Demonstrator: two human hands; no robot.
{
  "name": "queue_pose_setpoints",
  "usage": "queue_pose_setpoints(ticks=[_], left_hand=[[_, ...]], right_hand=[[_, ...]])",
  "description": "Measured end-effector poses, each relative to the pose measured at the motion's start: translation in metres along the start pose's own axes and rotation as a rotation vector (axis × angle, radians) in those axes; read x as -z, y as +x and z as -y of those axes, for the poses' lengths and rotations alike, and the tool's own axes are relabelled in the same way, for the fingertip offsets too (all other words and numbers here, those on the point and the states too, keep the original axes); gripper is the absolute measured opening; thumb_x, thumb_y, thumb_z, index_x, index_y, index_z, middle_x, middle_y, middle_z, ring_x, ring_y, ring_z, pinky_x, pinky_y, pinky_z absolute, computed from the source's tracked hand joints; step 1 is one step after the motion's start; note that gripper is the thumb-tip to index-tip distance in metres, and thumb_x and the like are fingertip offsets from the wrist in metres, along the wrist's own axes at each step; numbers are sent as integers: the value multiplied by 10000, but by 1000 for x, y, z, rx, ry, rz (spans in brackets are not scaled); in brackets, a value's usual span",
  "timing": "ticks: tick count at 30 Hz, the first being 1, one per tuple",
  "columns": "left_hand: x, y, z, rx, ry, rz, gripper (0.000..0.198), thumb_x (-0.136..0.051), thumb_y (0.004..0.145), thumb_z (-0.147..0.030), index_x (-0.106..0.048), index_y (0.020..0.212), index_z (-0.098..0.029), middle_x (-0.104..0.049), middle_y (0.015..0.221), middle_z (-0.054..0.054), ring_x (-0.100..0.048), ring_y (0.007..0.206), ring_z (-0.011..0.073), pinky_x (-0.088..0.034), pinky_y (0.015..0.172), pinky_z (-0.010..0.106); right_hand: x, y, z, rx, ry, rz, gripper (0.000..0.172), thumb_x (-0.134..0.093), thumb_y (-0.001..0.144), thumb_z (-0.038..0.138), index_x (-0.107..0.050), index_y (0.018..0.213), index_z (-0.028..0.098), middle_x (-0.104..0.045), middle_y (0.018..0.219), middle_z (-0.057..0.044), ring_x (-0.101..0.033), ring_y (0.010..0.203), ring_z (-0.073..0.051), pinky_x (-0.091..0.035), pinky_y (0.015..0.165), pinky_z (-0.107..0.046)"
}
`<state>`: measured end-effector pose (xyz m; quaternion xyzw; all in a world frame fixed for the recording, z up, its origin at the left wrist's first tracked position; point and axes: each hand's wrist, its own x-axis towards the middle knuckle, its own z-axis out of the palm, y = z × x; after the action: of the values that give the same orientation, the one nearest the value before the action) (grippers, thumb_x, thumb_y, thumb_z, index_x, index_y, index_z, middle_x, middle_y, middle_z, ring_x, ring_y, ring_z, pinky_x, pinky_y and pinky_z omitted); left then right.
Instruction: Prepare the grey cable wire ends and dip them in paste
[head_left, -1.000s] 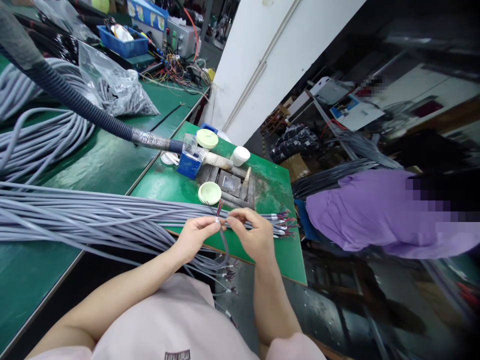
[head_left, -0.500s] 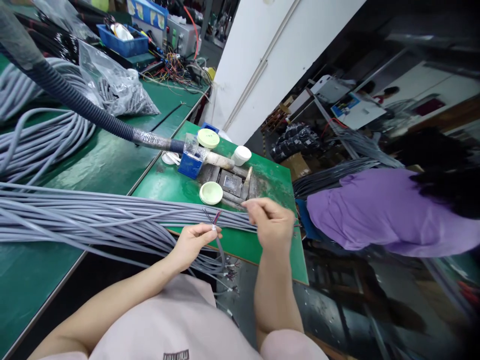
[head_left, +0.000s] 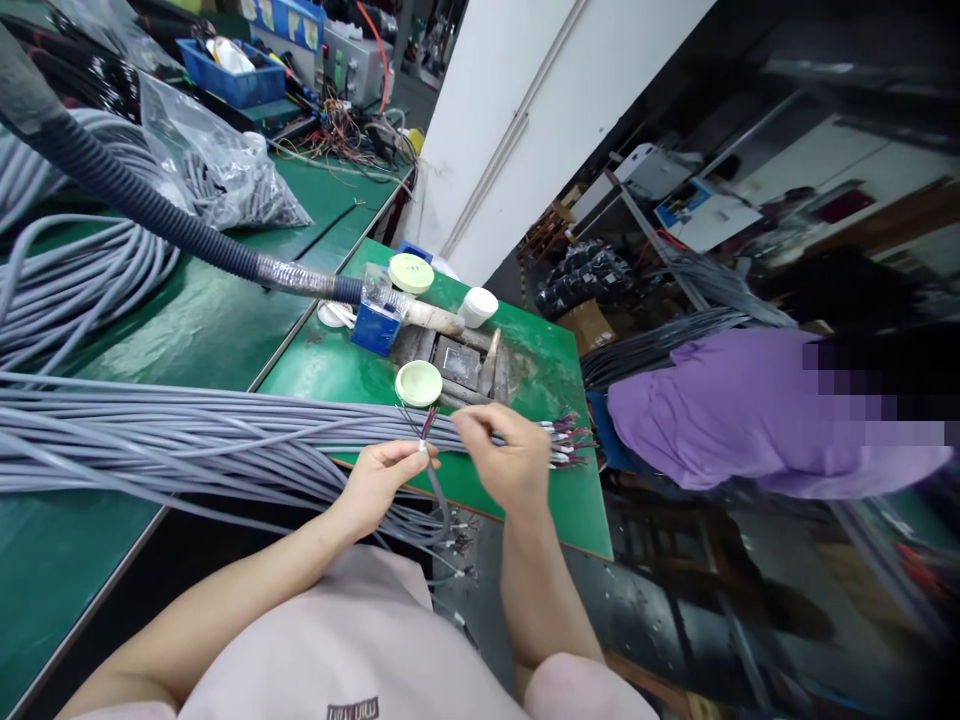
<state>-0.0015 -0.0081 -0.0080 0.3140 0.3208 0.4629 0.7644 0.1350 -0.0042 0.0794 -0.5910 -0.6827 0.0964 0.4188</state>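
Observation:
Between thumb and fingers, my left hand (head_left: 386,480) pinches a grey cable (head_left: 437,490) just below its stripped end. Thin dark and reddish wires (head_left: 427,424) fan upward out of that end, past a white band. To the right, my right hand (head_left: 514,455) is closed, thumb against forefinger, a short way from those wires. Whatever its fingertips may hold is too small to make out. Beneath both hands runs a thick bundle of grey cables (head_left: 247,425), whose stripped ends (head_left: 566,440) show beyond my right hand.
A small round pale tub (head_left: 418,384) stands behind the wires. Beyond it are a metal soldering-pot-like block (head_left: 457,366), a white jar (head_left: 478,307) and a ribbed hose (head_left: 172,215) ending at a blue box (head_left: 375,328). A person in purple (head_left: 705,410) is at the right.
My right hand has moved left and slightly down, closer to the cable in my left hand, uncovering the bundled cable ends. My left hand keeps its hold. The whole view has shifted slightly.

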Motion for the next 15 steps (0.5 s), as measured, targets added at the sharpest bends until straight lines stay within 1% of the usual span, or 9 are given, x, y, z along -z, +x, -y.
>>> queue_pose_setpoints(ticks=[2, 6, 9, 12, 15], left_hand=[[0, 0, 1, -21, 5, 39, 245, -750, 696, -347, -760, 835, -145, -736, 774, 59, -628, 748, 165, -469, 791, 288], [0, 0, -1, -25, 1, 55, 235, -748, 702, -341, -762, 831, -146, -726, 749, 49, -608, 707, 153, -469, 742, 274], [2, 0, -3, -8, -65, 55, 242, -764, 684, -344, -759, 821, -145, -722, 753, 55, -617, 723, 160, -473, 745, 281], [3, 0, -6, 29, -144, 58, 278, -778, 666, -360, -756, 818, -128, -720, 760, 74, -628, 719, 164, -480, 740, 291], [4, 1, -8, 88, -233, 61, 311, -797, 645, -353, -748, 838, -113, -721, 752, 82, -638, 699, 157, -491, 726, 287]], right_hand=[[-8, -2, 3, 46, -54, 92, 159, -627, 801, 308, -679, 706, 192, -621, 585, -10, -538, 531, -129, -421, 548, -257], [-22, -8, 6, 77, -87, 80, 226, -550, 851, 280, -661, 674, 193, -611, 565, -17, -532, 523, -127, -416, 557, -261], [-22, -10, 6, 66, -18, 68, 229, -564, 848, 278, -665, 658, 198, -618, 556, -9, -543, 511, -123, -425, 548, -256], [-20, -12, 2, 33, 61, 76, 189, -582, 832, 262, -694, 689, 212, -670, 612, -10, -582, 537, -131, -456, 558, -260], [-18, -14, -7, 33, 101, 96, 167, -580, 829, 258, -714, 734, 226, -702, 672, -15, -621, 592, -148, -486, 587, -274]])
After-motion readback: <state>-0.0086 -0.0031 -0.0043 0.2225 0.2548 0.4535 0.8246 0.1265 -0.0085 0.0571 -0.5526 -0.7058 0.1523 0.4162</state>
